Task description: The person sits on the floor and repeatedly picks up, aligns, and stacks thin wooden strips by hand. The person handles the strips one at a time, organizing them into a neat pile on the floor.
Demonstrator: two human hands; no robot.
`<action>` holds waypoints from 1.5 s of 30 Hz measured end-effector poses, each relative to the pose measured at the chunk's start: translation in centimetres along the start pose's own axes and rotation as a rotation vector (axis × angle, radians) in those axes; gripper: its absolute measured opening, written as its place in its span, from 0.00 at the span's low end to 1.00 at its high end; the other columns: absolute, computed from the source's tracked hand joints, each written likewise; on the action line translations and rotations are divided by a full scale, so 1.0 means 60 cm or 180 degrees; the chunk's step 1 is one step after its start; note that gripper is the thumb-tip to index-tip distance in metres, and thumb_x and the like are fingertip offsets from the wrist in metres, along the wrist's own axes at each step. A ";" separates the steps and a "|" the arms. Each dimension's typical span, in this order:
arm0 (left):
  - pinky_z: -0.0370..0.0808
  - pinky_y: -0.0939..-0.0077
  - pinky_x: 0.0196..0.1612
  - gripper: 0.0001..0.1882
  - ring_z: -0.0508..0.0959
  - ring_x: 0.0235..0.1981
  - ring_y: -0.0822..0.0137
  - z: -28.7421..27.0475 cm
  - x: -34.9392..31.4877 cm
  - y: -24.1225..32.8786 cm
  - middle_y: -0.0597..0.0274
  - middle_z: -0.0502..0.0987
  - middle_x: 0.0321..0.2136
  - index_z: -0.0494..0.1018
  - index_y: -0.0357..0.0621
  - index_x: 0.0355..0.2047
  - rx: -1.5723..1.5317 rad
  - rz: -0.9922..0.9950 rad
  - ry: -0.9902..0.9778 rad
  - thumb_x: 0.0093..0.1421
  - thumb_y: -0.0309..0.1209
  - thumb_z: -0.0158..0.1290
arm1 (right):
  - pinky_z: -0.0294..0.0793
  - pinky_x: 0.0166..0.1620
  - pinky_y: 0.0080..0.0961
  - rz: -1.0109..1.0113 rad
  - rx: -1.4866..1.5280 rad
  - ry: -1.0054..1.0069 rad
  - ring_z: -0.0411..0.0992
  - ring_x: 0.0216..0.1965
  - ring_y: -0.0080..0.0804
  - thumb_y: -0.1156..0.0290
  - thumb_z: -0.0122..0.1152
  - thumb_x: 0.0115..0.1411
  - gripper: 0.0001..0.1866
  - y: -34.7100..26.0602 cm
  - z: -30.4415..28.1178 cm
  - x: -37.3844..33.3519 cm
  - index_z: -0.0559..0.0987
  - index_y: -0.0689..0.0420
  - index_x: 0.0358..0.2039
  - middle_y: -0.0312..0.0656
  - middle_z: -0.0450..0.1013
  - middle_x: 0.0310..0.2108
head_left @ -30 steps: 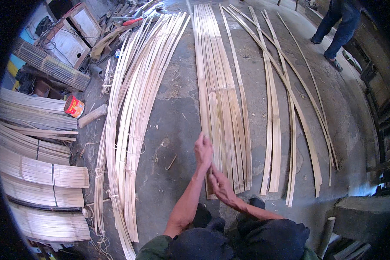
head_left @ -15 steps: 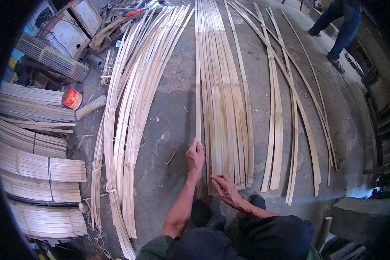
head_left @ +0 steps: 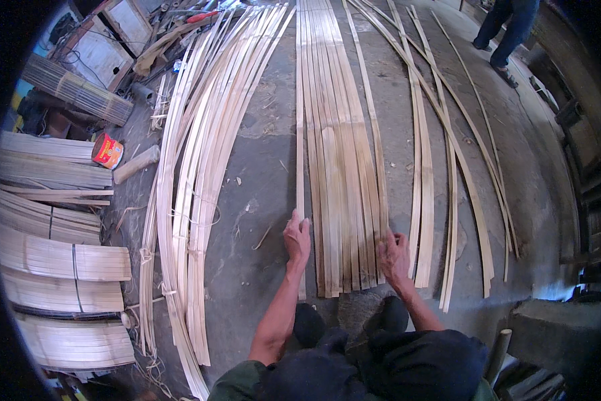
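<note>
A row of long, pale bamboo strips point(head_left: 337, 194) lies side by side on the floor in front of me. My left hand point(head_left: 297, 239) is closed on the near part of the leftmost strip point(head_left: 300, 154), which is set a little apart from the row. At the row's right edge, my right hand point(head_left: 394, 257) has its fingers curled around the outer strip point(head_left: 374, 140). A shorter strip point(head_left: 329, 200) rests on top of the row. Both my feet are just below the near ends.
Loose strips point(head_left: 424, 220) lie to the right, some crossing. Tied long strips point(head_left: 200, 200) spread on the left, beside stacked slat bundles point(head_left: 66, 257), a red tin point(head_left: 107, 151) and a wooden cylinder point(head_left: 137, 164). Another person's legs point(head_left: 507, 30) stand at the far right.
My right hand has moved right, from the near end of the row's left part to its right edge. My left hand stays on the leftmost strip.
</note>
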State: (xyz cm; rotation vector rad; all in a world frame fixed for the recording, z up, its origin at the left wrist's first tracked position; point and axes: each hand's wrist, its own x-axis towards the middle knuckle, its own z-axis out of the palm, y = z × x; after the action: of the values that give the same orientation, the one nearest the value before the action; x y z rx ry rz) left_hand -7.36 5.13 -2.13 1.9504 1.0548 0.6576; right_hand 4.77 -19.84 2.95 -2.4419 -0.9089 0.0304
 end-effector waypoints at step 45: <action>0.75 0.52 0.45 0.23 0.78 0.46 0.43 0.007 -0.010 0.044 0.43 0.77 0.46 0.68 0.43 0.56 0.0613 -0.0224 -0.0431 0.64 0.39 0.49 | 0.73 0.39 0.30 0.1095 0.1325 -0.0072 0.74 0.33 0.39 0.64 0.51 0.69 0.24 0.053 0.012 -0.021 0.65 0.57 0.63 0.52 0.76 0.35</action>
State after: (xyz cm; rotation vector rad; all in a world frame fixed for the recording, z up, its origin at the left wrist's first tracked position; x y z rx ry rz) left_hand -6.20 3.58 -0.16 2.0795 1.1307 0.3911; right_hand 5.58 -22.26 0.60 -2.1742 -0.4264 0.3364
